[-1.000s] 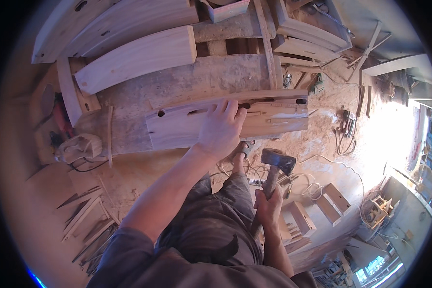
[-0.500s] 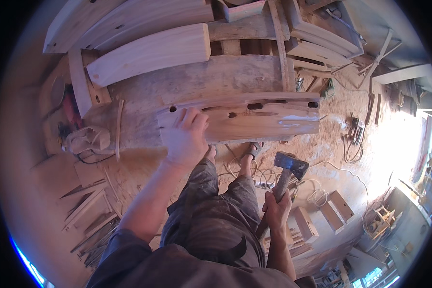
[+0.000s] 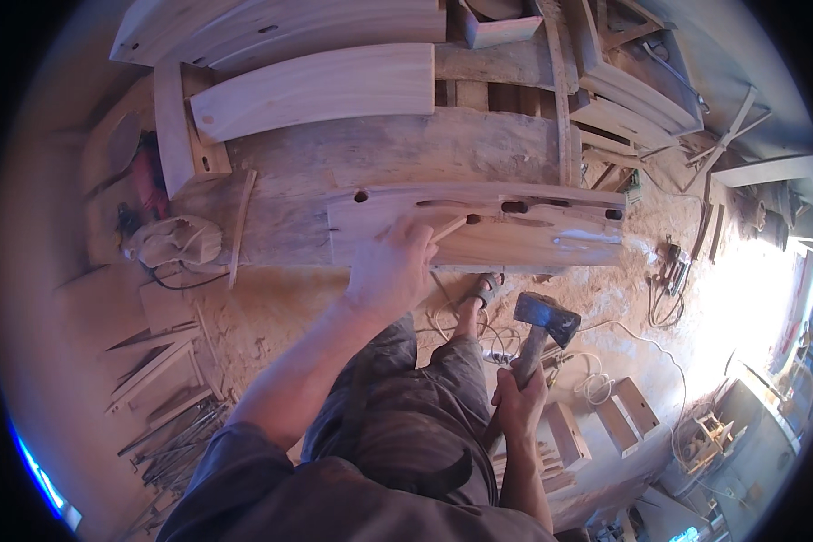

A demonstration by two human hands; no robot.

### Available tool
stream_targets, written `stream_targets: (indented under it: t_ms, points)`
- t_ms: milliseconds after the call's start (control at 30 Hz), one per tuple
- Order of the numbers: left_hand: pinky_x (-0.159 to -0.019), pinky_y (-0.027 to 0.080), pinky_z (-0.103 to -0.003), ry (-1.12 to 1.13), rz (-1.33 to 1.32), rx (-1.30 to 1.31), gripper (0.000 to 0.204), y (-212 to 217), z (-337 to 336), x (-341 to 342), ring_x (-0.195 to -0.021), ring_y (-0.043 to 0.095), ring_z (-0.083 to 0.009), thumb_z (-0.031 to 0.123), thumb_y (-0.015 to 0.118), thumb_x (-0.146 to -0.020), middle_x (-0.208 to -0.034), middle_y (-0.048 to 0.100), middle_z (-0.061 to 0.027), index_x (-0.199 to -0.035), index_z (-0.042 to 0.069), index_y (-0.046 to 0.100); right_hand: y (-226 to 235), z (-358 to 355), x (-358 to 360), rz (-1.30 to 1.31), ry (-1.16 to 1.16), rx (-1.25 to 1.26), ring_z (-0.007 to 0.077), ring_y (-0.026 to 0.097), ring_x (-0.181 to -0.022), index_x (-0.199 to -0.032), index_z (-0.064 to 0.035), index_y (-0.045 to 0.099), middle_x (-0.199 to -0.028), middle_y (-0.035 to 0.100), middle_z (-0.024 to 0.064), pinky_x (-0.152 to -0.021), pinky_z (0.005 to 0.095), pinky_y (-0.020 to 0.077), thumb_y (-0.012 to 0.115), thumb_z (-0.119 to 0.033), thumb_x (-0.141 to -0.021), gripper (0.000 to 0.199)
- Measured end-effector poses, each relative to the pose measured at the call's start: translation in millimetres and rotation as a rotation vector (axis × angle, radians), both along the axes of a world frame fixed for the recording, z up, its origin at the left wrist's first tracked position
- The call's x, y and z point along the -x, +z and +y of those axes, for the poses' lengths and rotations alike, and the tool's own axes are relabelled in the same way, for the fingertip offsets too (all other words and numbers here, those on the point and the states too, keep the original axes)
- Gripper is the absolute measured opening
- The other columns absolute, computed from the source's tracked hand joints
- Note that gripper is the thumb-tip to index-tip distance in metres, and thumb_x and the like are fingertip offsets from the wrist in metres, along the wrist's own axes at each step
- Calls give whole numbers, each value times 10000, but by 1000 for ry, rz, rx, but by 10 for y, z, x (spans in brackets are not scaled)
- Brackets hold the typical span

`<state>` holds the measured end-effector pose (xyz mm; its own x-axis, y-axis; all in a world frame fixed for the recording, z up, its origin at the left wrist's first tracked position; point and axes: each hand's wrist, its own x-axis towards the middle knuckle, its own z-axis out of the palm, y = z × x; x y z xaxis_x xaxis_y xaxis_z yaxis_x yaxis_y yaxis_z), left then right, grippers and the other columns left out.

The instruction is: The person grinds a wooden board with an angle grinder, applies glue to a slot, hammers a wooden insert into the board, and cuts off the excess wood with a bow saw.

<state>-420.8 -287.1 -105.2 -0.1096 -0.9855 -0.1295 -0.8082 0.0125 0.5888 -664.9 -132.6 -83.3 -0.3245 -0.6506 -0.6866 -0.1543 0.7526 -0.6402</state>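
My left hand [image 3: 390, 268] rests on a long pale wooden board [image 3: 515, 235] with several dark slots and round holes, lying across a dusty workbench [image 3: 370, 158]. Its fingers pinch a thin tool or stick [image 3: 447, 226] that lies on the board's face; which it is I cannot tell. My right hand [image 3: 521, 400] grips the wooden handle of a heavy hammer with a dark steel head [image 3: 548, 318], held low beside my knee, below the board's front edge.
Curved wooden planks [image 3: 316, 90] and a short upright block [image 3: 176, 126] lie on the bench behind the board. A crumpled cloth [image 3: 173, 239] sits at the bench's left. Offcuts [image 3: 619, 411], cables [image 3: 596, 384] and sawdust cover the floor; stacked timber stands at the back right.
My left hand slid left along the board and now sits near its left part, fingers on the thin stick. The hammer has stayed low in my right hand.
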Motion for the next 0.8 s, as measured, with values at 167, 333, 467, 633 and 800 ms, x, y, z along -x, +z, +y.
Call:
stream_targets:
  t_ms: [167,333,467,633,800]
  points:
    - [-670,524,-419,127,209,-35,159,-59,207,-158,-730,671,-346,92,720,-923,-830,661,-147,-1030,-19,681,-12,-50,-43,-6,39,43,116,547,-478,-1057,22,562,-677,580,37,-431,271,413,658,-21,-906,184]
    - [-618,462,-318,420,357,-36,128,63,205,-212,-660,561,-166,58,757,-901,-767,606,-91,-983,-16,691,52,-152,-121,-28,33,61,118,543,-478,-1062,19,568,-679,574,37,-436,271,414,651,-38,-918,176]
    - [-609,451,-305,344,535,102,112,177,55,-116,-643,520,-143,12,754,-879,-757,579,-58,-969,-14,692,47,-142,-166,-64,1,56,119,545,-485,-1063,21,570,-689,571,40,-436,270,409,652,-47,-914,183]
    - [-609,447,-291,310,653,-24,148,86,-209,151,-659,517,-107,83,733,-899,-756,581,-38,-1008,-15,717,60,-100,-210,-44,24,30,119,543,-483,-1069,30,571,-692,570,41,-431,274,411,668,-49,-907,205]
    - [-590,452,-300,125,492,-198,215,70,-657,142,-632,538,-90,139,697,-897,-707,629,-35,-1001,-46,732,30,-19,-174,-15,33,8,130,567,-504,-1038,27,586,-673,598,58,-461,301,435,687,-77,-896,203]
